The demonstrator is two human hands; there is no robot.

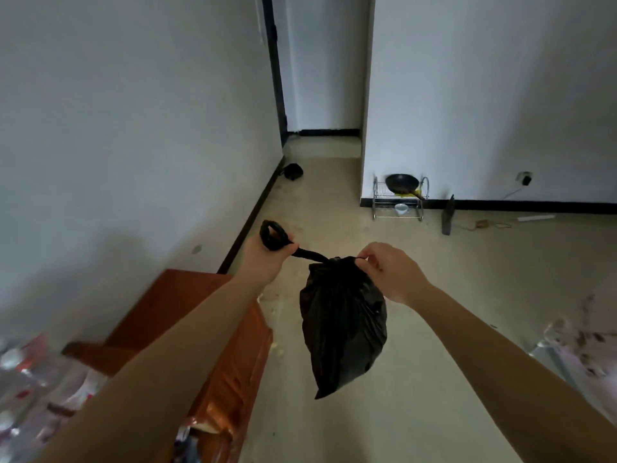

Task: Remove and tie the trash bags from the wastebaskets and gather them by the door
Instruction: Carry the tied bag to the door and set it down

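A black trash bag [344, 325] hangs in the air in front of me, bulging and closed at its neck. My left hand [263, 259] grips one twisted black handle strip, which loops above the fist and stretches taut to the bag's neck. My right hand [387, 269] pinches the other strip at the right side of the neck. A second black trash bag [293, 171] lies on the floor far ahead, against the left wall near the doorway [320, 142].
An orange-brown wooden cabinet [187, 312] stands under my left arm, with plastic bottles [40, 389] at lower left. A wire dish rack [399, 202] holding a black wok stands against the right wall corner. A patterned cloth [587, 345] lies at right.
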